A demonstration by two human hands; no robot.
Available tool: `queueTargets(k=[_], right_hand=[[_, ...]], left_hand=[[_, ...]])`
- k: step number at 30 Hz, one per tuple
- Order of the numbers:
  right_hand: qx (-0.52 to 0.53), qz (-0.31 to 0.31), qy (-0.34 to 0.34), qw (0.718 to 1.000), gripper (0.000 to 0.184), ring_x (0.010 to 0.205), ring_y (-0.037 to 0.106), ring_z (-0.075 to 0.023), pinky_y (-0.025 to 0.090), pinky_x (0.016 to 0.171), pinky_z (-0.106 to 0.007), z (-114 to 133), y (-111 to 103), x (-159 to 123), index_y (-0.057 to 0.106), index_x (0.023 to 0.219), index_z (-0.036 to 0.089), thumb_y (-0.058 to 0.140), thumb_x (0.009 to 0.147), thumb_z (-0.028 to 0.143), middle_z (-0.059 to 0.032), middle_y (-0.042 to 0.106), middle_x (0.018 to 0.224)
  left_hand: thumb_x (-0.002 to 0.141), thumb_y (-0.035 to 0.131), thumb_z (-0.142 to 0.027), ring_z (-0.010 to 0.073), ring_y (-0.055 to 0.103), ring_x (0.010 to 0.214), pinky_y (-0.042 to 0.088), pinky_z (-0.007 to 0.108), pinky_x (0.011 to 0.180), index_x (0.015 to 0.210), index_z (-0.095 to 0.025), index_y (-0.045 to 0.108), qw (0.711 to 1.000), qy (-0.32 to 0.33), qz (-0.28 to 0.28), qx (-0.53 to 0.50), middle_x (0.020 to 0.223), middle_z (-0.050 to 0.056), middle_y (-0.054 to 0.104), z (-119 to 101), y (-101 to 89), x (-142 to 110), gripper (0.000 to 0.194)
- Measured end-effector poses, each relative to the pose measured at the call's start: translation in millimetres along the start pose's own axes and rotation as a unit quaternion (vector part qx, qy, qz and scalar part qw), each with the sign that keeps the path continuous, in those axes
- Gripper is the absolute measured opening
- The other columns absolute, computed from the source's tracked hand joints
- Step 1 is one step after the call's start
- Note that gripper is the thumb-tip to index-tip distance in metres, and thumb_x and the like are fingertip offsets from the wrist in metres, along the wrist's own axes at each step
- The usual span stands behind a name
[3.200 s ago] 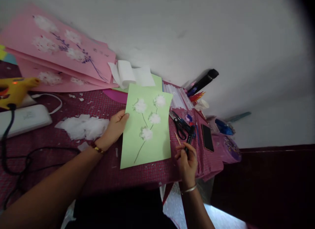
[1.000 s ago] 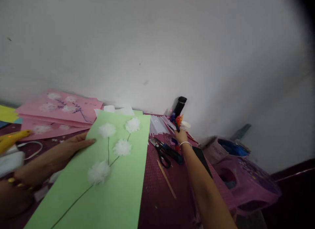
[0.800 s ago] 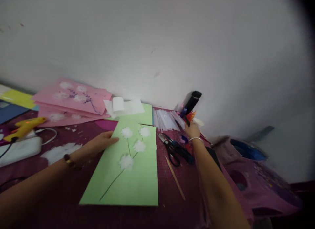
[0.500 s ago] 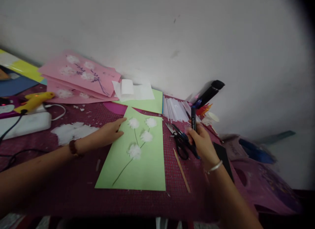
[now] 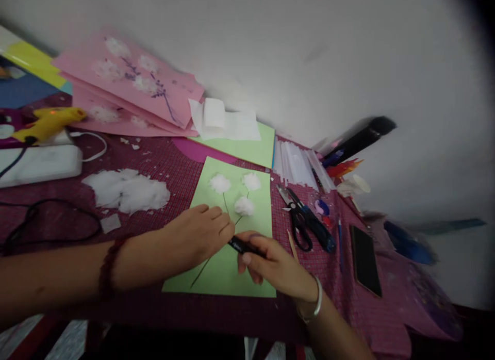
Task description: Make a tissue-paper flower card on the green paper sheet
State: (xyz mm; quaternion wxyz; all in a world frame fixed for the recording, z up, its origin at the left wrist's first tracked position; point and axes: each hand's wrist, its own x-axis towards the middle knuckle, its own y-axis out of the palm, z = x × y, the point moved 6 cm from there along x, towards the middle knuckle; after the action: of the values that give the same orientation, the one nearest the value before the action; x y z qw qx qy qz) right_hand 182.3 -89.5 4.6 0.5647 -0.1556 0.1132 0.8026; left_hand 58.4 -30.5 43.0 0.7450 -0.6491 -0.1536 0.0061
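Observation:
My right hand grips the body of a black marker above a green sheet. Around the marker's other end are the closed fingers of my left hand, which hide that tip. White fluffy paper flowers sit on the upper part of the sheet, joined by thin dark drawn stems. My hands cover the middle of the sheet and the lowest flower.
Right of the sheet lie black-handled scissors, a pencil and a phone. On the left are white paper scraps, a yellow glue gun and a power strip. Pink sheets and a paper roll lie behind.
My right hand has brought the marker from beside the scissors to over the green sheet. My left hand has left the sheet's edge and closed on the marker's end. The view has shifted.

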Motion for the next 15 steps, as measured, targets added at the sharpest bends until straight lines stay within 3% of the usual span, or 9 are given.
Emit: queueTargets(k=[5,8,11,13,15], right_hand=[[0.003,-0.060,-0.008,0.998,0.035,0.050,0.047,-0.0055,0.038,0.045,-0.019,-6,-24,0,0.060,0.113,0.015,0.058,0.090,0.043,0.0013,0.058,0.073],[-0.064,-0.080,-0.071,0.992,0.030,0.057,0.051,-0.0081,0.040,0.050,-0.022,6,-25,-6,0.065,0.108,0.017,0.058,0.091,0.041,-0.0017,0.062,0.078],[-0.158,-0.110,-0.147,0.970,0.023,0.067,0.056,-0.0102,0.044,0.059,-0.025,20,-24,-13,0.068,0.100,0.019,0.057,0.092,0.038,-0.0052,0.068,0.093],[-0.186,-0.126,-0.181,0.958,0.023,0.070,0.058,-0.0112,0.047,0.064,-0.027,26,-25,-19,0.067,0.104,0.020,0.054,0.094,0.036,-0.0053,0.069,0.096],[-0.197,-0.149,-0.201,0.948,0.027,0.071,0.059,-0.0122,0.048,0.065,-0.028,32,-30,-25,0.063,0.115,0.021,0.050,0.097,0.035,-0.0040,0.068,0.090]], left_hand=[[0.089,0.051,-0.011,0.0198,0.056,0.065,0.037,0.031,0.057,0.085,-0.018,0.057,0.996,-0.056,0.040,-0.051,0.072,0.003,0.059,18,22.8,-6,0.010],[0.091,0.054,-0.023,0.0180,0.053,0.057,0.030,0.030,0.053,0.076,-0.019,0.058,0.990,-0.069,0.048,-0.114,0.065,0.003,0.058,17,32.3,-9,0.017],[0.086,0.055,-0.011,0.0175,0.050,0.055,0.025,0.030,0.054,0.074,-0.022,0.060,0.979,-0.095,0.063,-0.171,0.065,0.000,0.059,19,42.6,-15,0.016],[0.083,0.054,-0.008,0.0181,0.052,0.057,0.025,0.029,0.056,0.074,-0.023,0.061,0.967,-0.137,0.079,-0.201,0.066,-0.001,0.060,26,50.2,-19,0.018],[0.084,0.057,-0.016,0.0183,0.054,0.060,0.025,0.028,0.058,0.070,-0.022,0.060,0.947,-0.193,0.064,-0.250,0.065,-0.002,0.058,39,53.5,-21,0.016]])
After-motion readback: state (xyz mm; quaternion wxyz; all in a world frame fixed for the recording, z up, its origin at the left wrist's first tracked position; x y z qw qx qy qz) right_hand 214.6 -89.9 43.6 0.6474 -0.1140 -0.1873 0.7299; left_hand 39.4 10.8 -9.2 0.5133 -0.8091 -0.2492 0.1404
